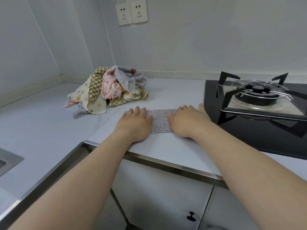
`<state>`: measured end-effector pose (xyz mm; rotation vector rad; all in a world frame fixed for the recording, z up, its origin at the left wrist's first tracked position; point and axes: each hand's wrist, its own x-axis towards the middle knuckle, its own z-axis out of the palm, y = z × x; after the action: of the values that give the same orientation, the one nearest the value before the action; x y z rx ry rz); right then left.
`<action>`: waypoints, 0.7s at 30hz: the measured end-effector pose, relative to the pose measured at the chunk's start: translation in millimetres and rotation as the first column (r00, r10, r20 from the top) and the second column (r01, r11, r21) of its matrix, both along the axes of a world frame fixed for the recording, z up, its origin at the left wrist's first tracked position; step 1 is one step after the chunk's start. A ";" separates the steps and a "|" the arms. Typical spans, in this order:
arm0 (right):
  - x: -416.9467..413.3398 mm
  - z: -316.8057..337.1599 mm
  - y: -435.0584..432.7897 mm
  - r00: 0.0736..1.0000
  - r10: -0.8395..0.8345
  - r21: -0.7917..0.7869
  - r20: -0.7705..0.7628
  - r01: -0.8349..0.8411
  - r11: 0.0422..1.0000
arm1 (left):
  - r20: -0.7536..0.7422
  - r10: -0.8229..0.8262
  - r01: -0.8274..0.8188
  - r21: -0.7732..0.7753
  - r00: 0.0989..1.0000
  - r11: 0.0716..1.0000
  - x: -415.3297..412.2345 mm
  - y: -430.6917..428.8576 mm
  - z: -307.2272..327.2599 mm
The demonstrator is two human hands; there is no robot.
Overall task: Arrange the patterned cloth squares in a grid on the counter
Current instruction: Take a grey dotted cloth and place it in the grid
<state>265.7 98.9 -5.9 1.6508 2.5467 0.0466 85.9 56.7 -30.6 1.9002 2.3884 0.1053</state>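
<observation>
so far only one grey dotted cloth [160, 121] lies flat on the bench [166, 95], pressed by left hand [135, 122] and right hand [187, 121], fingers straight; the pile [108, 90] remains unsorted.

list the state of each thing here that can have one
grey dotted cloth, lying flat, pressed at both ends
left hand, fingers straight, pressing the cloth's left end
right hand, fingers straight, pressing its right end
cloth pile, crumpled heap, unsorted
gas burner, no flame visible
wall sockets, nothing plugged in
cabinet door, closed
</observation>
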 end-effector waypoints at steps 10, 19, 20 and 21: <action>12.4 0.8 14.8 0.991 -0.129 -0.049 0.018 0.130 0.990 | -0.023 0.105 -0.105 -0.004 0.994 0.994 -27.0 -6.7 2.5; 21.2 7.5 28.9 0.956 -0.170 0.116 -0.240 0.202 0.972 | 0.028 -0.021 0.011 0.321 0.999 0.947 -69.3 4.5 25.4; 20.5 7.5 31.1 0.954 -0.172 0.119 -0.244 0.206 0.971 | 0.063 -0.044 0.016 0.399 0.997 0.917 -72.4 3.4 19.1; 20.0 7.5 33.6 0.953 -0.173 0.117 -0.250 0.207 0.971 | 0.079 -0.061 0.019 0.456 0.995 0.890 -73.9 2.1 13.2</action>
<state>285.7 132.5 1.6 2.0656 2.5885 0.0144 11.9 58.8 -17.4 2.0623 2.4146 0.8000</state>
